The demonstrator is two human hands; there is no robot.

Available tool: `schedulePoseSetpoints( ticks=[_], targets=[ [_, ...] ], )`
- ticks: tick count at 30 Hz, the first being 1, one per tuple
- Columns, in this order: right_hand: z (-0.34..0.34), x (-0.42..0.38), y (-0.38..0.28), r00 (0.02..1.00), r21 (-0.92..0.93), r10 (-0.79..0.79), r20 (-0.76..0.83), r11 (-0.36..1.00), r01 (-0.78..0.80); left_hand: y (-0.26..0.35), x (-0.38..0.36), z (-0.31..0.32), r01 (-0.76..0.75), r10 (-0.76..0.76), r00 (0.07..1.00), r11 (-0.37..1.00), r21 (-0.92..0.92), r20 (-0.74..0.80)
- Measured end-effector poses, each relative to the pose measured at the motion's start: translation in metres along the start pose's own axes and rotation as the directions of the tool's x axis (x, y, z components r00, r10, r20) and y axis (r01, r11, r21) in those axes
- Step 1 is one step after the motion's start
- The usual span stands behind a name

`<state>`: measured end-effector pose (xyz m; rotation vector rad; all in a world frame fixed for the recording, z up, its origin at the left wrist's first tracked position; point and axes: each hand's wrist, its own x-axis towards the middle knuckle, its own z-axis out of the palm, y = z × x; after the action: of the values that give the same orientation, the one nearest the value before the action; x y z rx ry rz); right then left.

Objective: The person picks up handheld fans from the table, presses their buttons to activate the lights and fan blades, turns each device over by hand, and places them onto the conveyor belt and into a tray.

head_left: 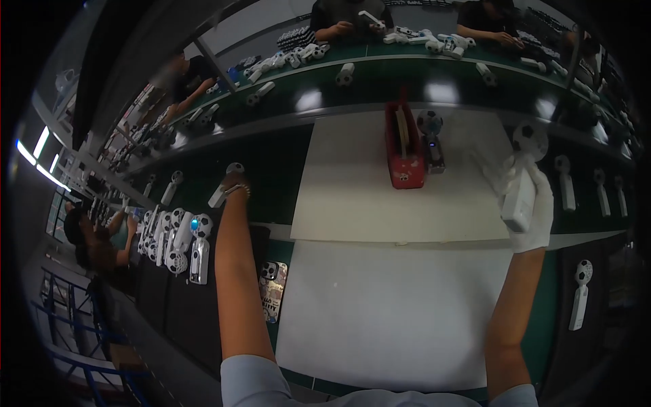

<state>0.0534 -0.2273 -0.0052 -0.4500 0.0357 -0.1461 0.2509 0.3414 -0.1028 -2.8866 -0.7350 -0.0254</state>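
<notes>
My right hand (536,203), in a white glove, is wrapped round a white handheld device (519,203) with a round football-patterned head, held upright above the right side of the white board. At the left, my bare left hand (235,184) reaches over the dark green surface and touches another football-headed device (218,195); its fingers are partly blurred. Between the hands stand a red tape dispenser (406,152) and a device with a small lit display (434,152), side by side on the white board (346,176).
Several devices (178,237) lie grouped at the left, near a patterned phone (272,292). More devices line the green belt (285,95) and the right side, one on a dark mat (580,298). Other people (349,20) sit across the belt and at the left.
</notes>
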Motion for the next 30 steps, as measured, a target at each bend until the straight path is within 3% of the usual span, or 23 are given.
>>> schedulePoseSetpoints(
  ticks=[1,3,5,7,9,11,13,17,18,19,20,21,23,25,26,27,29,30],
  targets=[
    [0.001,0.001,0.0,1.0,0.004,-0.015,-0.01,1.0,0.015,-0.011,0.012,0.007,-0.017,0.014,0.998,0.999,0.047,0.067],
    [0.003,0.001,0.004,0.996,-0.081,-0.021,-0.082,0.997,0.014,-0.004,-0.012,-0.016,0.277,-0.276,0.961,0.956,-0.102,0.017],
    [0.005,0.003,0.01,0.997,-0.111,-0.039,-0.069,0.993,0.031,-0.021,0.012,0.002,0.285,-0.275,0.958,0.949,-0.136,0.083],
    [0.007,0.004,0.013,0.996,-0.142,-0.06,-0.065,0.989,0.051,-0.035,0.021,0.011,0.019,-0.047,0.953,0.995,0.096,0.298],
    [0.007,0.005,0.014,0.998,-0.198,0.02,-0.062,0.98,-0.032,-0.054,0.04,0.03,0.039,-0.063,0.968,0.994,0.104,0.245],
    [0.0,0.007,0.015,0.995,-0.26,-0.031,-0.097,0.966,0.005,-0.05,0.054,0.05,0.13,-0.144,0.98,0.986,0.106,0.138],
    [-0.003,0.008,0.017,0.988,-0.17,0.105,-0.113,0.978,-0.123,-0.033,0.036,0.037,0.265,-0.257,0.96,0.962,-0.066,0.108],
    [-0.002,0.004,0.017,0.985,-0.154,0.111,-0.133,0.979,-0.132,-0.015,0.024,0.018,0.069,-0.062,0.994,0.995,-0.072,0.089],
    [-0.001,0.003,0.017,0.983,-0.137,0.129,-0.128,0.98,-0.146,-0.006,0.012,0.005,-0.218,0.216,0.976,0.966,0.137,0.026],
    [0.0,0.003,0.016,0.982,-0.125,0.149,-0.116,0.979,-0.164,0.001,0.004,-0.003,-0.454,0.476,0.879,0.822,0.345,0.023],
    [0.002,0.003,0.014,0.983,-0.127,0.15,-0.104,0.978,-0.163,0.006,0.006,-0.004,-0.519,0.547,0.812,0.836,0.178,-0.203],
    [0.002,0.003,0.012,0.979,-0.107,0.179,-0.095,0.976,-0.189,0.011,0.007,-0.005,-0.599,0.55,0.716,0.8,0.027,-0.43],
    [0.001,0.0,0.013,0.971,-0.08,0.224,-0.082,0.97,-0.23,0.046,-0.014,-0.035,-0.644,0.499,0.667,0.759,-0.091,-0.554],
    [0.003,0.0,0.015,0.964,-0.087,0.263,-0.026,0.96,-0.264,0.076,0.004,-0.029,-0.514,0.271,0.805,0.763,-0.393,-0.527],
    [0.007,-0.002,0.017,0.961,-0.089,0.276,-0.017,0.957,-0.276,0.102,-0.037,-0.061,-0.418,0.243,0.909,0.511,-0.752,-0.34],
    [0.012,-0.005,0.021,0.976,-0.206,0.218,-0.022,0.954,-0.217,0.132,-0.098,-0.1,-0.195,0.288,0.948,0.181,-0.964,-0.137],
    [0.022,-0.013,0.026,0.985,-0.328,0.174,-0.013,0.93,-0.169,0.161,-0.161,-0.124,-0.087,0.506,0.83,-0.294,-0.952,-0.233],
    [0.026,-0.017,0.028,0.99,-0.39,0.14,0.006,0.912,-0.127,0.174,-0.191,-0.134,0.058,0.512,0.843,-0.394,-0.917,-0.167]
  ],
)
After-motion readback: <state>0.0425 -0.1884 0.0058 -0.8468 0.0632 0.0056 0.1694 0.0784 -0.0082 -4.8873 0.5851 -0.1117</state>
